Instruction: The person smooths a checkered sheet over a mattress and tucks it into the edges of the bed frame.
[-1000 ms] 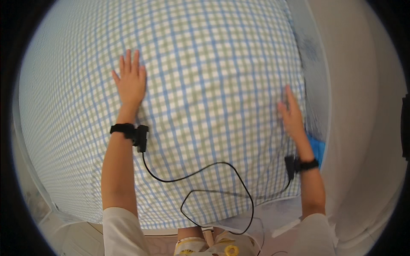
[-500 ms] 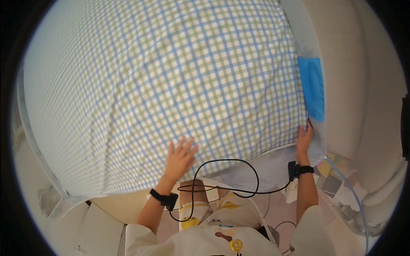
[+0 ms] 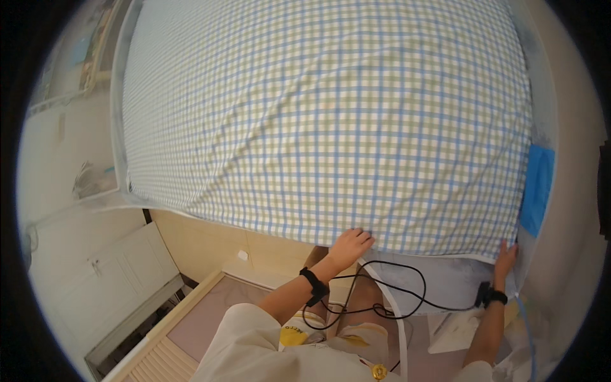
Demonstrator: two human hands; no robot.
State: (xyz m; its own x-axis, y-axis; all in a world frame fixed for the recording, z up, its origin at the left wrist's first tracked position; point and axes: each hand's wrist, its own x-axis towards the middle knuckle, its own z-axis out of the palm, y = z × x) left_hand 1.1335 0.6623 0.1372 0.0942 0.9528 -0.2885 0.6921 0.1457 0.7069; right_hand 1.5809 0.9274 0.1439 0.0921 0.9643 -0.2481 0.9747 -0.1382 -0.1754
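A checked bed sheet (image 3: 318, 134) in blue, green and white covers a mattress in front of me, with slanting creases across it. My left hand (image 3: 352, 247) is at the sheet's near edge, its fingers bent together over the cloth. At the near right corner my right hand (image 3: 506, 258) grips the sheet's edge, thumb and fingers around it; its fingertips are partly hidden. Black straps are on both wrists, and a looped black cable (image 3: 423, 286) hangs between them below the sheet's edge.
A pale mesh side (image 3: 541, 108) borders the bed on the right, with a blue pocket (image 3: 538, 191) on it. White cabinet doors (image 3: 121, 267) stand at the lower left, near a wooden frame (image 3: 172, 344). A blue cord (image 3: 527, 331) runs down at the lower right.
My view has shifted left, so the bed appears further right. My left hand has moved from lying spread on the sheet to its near edge, fingers now bent. My right hand stays at the corner.
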